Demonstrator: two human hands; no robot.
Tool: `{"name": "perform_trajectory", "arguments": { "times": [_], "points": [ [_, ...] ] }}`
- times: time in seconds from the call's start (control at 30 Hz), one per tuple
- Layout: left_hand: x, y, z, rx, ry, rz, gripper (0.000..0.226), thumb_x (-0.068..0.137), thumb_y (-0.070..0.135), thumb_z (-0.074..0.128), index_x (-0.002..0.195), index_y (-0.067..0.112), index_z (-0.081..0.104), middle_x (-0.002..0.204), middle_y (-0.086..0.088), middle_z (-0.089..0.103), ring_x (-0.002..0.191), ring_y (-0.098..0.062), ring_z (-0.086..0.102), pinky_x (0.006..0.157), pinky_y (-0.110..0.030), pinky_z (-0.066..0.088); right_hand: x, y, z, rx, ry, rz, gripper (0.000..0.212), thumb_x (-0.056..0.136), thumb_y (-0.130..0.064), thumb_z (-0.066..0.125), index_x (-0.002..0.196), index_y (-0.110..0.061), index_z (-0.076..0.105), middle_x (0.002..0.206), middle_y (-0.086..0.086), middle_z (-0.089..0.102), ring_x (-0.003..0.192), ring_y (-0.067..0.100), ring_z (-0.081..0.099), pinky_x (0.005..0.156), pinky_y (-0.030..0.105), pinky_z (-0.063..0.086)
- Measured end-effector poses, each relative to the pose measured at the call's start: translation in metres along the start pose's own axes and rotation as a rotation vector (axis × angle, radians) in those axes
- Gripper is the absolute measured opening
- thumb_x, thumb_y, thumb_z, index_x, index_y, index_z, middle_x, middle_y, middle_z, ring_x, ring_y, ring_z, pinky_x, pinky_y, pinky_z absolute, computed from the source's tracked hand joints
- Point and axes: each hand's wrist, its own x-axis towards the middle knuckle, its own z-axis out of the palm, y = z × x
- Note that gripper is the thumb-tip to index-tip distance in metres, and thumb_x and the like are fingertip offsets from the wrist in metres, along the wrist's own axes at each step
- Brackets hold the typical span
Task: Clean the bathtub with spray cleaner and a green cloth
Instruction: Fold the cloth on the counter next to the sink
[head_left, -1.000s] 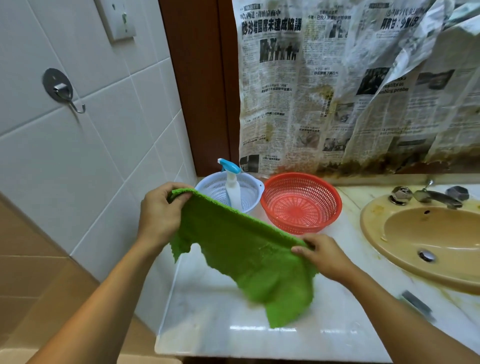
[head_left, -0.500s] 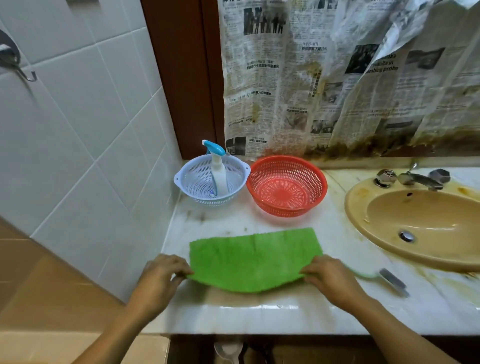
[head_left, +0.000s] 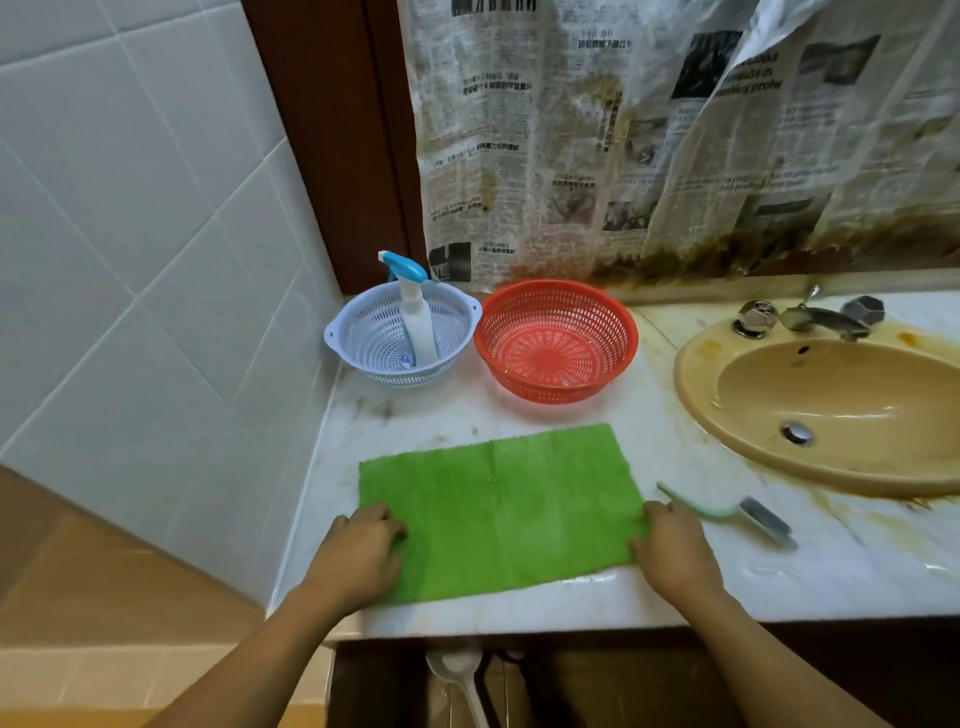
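White tiles (head_left: 130, 234) cover the wall on the left, and a marble counter (head_left: 779, 577) sits next to them. At the back, a spray bottle (head_left: 418, 322) stands in a pale blue basket (head_left: 337, 338). The left hand (head_left: 358, 551) has bent fingers that hold the left edge of the green cloth (head_left: 504, 509). The cloth lies flat on the counter. A red basket (head_left: 556, 343) sits behind it. The right hand (head_left: 672, 551) holds the right edge with bent fingers. Just beside it lies a green brush (head_left: 763, 517), then a tan sink (head_left: 831, 415).
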Motion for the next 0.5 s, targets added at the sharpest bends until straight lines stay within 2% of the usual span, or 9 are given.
{"name": "perform_trajectory", "arguments": {
  "times": [0.07, 0.13, 0.2, 0.3, 0.4, 0.5],
  "points": [
    [0.005, 0.013, 0.005, 0.002, 0.063, 0.001, 0.043, 0.095, 0.031, 0.054, 0.137, 0.027, 0.061, 0.126, 0.001, 0.056, 0.122, -0.023, 0.054, 0.099, -0.040, 0.042, -0.002, 0.000, 0.003, -0.013, 0.032, 0.061, 0.037, 0.093, -0.034, 0.069, 0.121, -0.011, 0.059, 0.126, 0.012, 0.050, 0.122, 0.033, 0.051, 0.091, 0.043, 0.049],
    [0.009, 0.029, 0.006, 0.012, 0.054, -0.010, 0.040, 0.093, 0.029, 0.055, 0.132, 0.024, 0.062, 0.122, 0.000, 0.056, 0.118, -0.024, 0.056, 0.096, -0.038, 0.044, -0.004, -0.001, 0.004, -0.059, 0.038, 0.110, 0.036, 0.094, -0.039, 0.067, 0.115, -0.011, 0.060, 0.121, 0.011, 0.056, 0.117, 0.032, 0.055, 0.091, 0.041, 0.050],
    [0.015, 0.042, 0.004, -0.014, 0.050, -0.054, 0.033, 0.093, 0.022, 0.053, 0.124, 0.020, 0.064, 0.119, -0.002, 0.056, 0.114, -0.026, 0.058, 0.095, -0.039, 0.046, -0.003, -0.001, 0.005, -0.026, 0.039, 0.122, 0.029, 0.094, -0.037, 0.066, 0.108, -0.012, 0.063, 0.113, 0.010, 0.063, 0.109, 0.032, 0.060, 0.089, 0.040, 0.051],
    [0.036, 0.070, -0.010, -0.319, 0.086, -0.101, 0.027, 0.094, 0.020, 0.058, 0.117, 0.018, 0.072, 0.118, -0.003, 0.067, 0.108, -0.025, 0.065, 0.094, -0.034, 0.051, 0.000, -0.006, 0.005, 0.179, 0.080, 0.090, 0.026, 0.092, -0.027, 0.070, 0.114, -0.012, 0.071, 0.112, 0.014, 0.064, 0.107, 0.035, 0.061, 0.087, 0.038, 0.051],
    [0.071, 0.117, -0.037, -0.696, 0.121, -0.161, 0.015, 0.091, 0.018, 0.067, 0.096, 0.013, 0.081, 0.097, -0.004, 0.079, 0.089, -0.018, 0.071, 0.082, -0.028, 0.054, -0.003, -0.013, 0.000, 0.322, 0.141, -0.008, 0.030, 0.091, -0.022, 0.073, 0.120, -0.013, 0.072, 0.110, 0.012, 0.062, 0.105, 0.031, 0.061, 0.087, 0.036, 0.046],
    [0.111, 0.173, -0.054, -0.897, 0.067, -0.189, 0.026, 0.088, 0.028, 0.077, 0.080, 0.004, 0.078, 0.078, -0.011, 0.077, 0.060, -0.017, 0.067, 0.073, -0.036, 0.061, -0.007, -0.016, -0.003, 0.443, 0.171, -0.116, 0.026, 0.091, -0.016, 0.074, 0.117, -0.016, 0.076, 0.099, -0.001, 0.062, 0.090, 0.015, 0.060, 0.077, 0.017, 0.040]
  ]
}}
